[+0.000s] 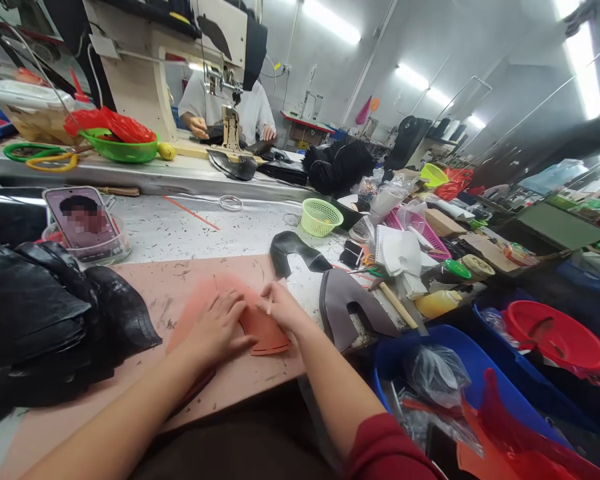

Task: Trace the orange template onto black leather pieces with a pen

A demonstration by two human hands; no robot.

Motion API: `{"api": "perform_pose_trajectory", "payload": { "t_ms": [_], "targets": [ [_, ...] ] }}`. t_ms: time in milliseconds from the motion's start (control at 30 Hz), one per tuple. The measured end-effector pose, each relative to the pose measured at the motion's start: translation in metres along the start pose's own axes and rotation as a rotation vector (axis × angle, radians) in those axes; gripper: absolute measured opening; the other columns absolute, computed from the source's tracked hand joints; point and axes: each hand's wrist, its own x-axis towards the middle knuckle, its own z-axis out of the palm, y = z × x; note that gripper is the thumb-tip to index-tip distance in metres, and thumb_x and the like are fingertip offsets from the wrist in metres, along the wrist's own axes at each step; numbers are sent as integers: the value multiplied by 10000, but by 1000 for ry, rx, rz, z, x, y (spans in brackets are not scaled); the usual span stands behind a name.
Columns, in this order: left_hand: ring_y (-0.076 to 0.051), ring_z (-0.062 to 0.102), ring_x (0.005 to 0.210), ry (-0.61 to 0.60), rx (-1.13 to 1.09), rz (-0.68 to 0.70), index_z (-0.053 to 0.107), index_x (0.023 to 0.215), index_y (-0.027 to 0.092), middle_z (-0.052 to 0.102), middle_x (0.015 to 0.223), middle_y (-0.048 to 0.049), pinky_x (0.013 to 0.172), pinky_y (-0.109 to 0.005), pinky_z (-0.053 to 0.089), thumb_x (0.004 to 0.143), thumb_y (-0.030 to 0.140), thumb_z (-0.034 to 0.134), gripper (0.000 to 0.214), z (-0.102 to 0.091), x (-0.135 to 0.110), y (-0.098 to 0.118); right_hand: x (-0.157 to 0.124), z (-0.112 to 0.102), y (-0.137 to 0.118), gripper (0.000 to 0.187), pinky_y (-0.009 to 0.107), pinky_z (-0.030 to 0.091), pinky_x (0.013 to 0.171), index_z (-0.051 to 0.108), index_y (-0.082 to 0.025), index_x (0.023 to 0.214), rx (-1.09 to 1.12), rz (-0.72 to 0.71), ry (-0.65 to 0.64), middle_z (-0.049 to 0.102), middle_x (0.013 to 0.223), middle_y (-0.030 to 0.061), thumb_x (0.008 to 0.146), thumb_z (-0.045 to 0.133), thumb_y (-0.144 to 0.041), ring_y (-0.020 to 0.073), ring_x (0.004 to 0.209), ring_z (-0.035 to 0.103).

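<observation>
Both hands lie flat with fingers spread, clasping nothing: left hand (214, 331) and right hand (281, 308) press the flat orange leather piece (267, 339) onto the near right corner of the scuffed pink board (150, 293), seemingly to keep it from shifting.

Orange piece (273, 339): your left hand (215, 330) lies flat over its left part, so you see only the right end.
Right hand (280, 310): your fingertips meet the piece's top edge; pinching or just pressing, you cannot tell.
Phone (83, 223): the screen is blurred.
Black leather pile (40, 320): cut off by the left edge.
Person (260, 110): head hidden behind the sewing machine (145, 80).
Blue bin (450, 333): cut by the bottom edge; you cannot name the bagged contents.
</observation>
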Motion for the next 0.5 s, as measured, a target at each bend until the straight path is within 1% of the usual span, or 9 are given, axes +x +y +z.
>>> {"api": "perform_pose_trajectory", "payload": {
  "t_ms": [67, 133, 167, 233, 300, 333, 400, 433, 500],
  "targets": [
    [-324, 475, 1161, 164, -1, 35, 569, 1017, 190, 542, 1239, -145, 963, -459, 376, 696, 543, 620, 480, 0, -2, -4, 2, 5, -7, 188, 251, 383, 619, 452, -214, 740, -4, -67, -60, 494, 689, -49, 665, 609, -145, 128, 648, 472],
    [-310, 503, 1129, 365, -1, 77, 543, 1011, 192, 572, 1179, -141, 940, -447, 398, 746, 517, 583, 421, -6, -6, -10, 1, 0, -12, 177, 243, 363, 619, 432, -218, 732, 31, -201, -98, 478, 671, -59, 675, 578, -136, 120, 634, 452],
    [-300, 508, 1123, 453, -5, 92, 526, 1021, 192, 577, 1161, -139, 931, -436, 407, 777, 501, 553, 395, -10, -9, -13, 1, -8, -14, 157, 240, 356, 614, 427, -220, 732, 65, -271, -106, 467, 663, -61, 688, 560, -149, 117, 623, 442],
    [-280, 511, 1122, 572, -24, 89, 496, 1044, 199, 570, 1160, -130, 923, -418, 417, 825, 473, 491, 351, -23, -19, -20, 8, -36, -16, 121, 236, 348, 599, 420, -222, 742, 160, -385, -93, 443, 657, -63, 714, 537, -211, 112, 602, 419],
    [-272, 523, 1106, 603, -38, 28, 486, 1055, 213, 560, 1174, -121, 910, -415, 427, 846, 459, 448, 325, -35, -32, -29, 25, -75, -14, 150, 237, 348, 597, 414, -223, 755, 242, -436, -40, 425, 665, -63, 711, 543, -286, 110, 595, 402],
    [-273, 529, 1097, 597, -42, -18, 488, 1056, 219, 557, 1181, -118, 904, -420, 432, 848, 459, 435, 322, -39, -38, -34, 37, -95, -11, 177, 240, 349, 608, 413, -223, 758, 263, -429, 20, 422, 675, -63, 699, 553, -312, 109, 603, 398],
    [-283, 541, 1083, 577, -45, -102, 506, 1047, 227, 560, 1187, -113, 890, -433, 446, 840, 468, 427, 328, -45, -51, -42, 65, -131, 1, 210, 245, 350, 631, 418, -220, 745, 258, -331, 128, 420, 678, -63, 654, 575, -325, 112, 624, 404],
    [-288, 544, 1082, 564, -48, -136, 519, 1041, 232, 563, 1191, -109, 884, -437, 454, 832, 471, 431, 329, -46, -56, -46, 80, -143, 8, 219, 247, 348, 637, 418, -217, 722, 243, -264, 172, 417, 665, -65, 625, 586, -320, 114, 628, 404],
    [-287, 555, 1079, 516, -64, -164, 547, 1035, 246, 568, 1208, -91, 876, -427, 473, 812, 464, 463, 323, -47, -65, -51, 106, -154, 25, 239, 255, 340, 625, 400, -214, 662, 226, -187, 212, 404, 623, -70, 576, 601, -312, 115, 606, 391]
  ]
}}
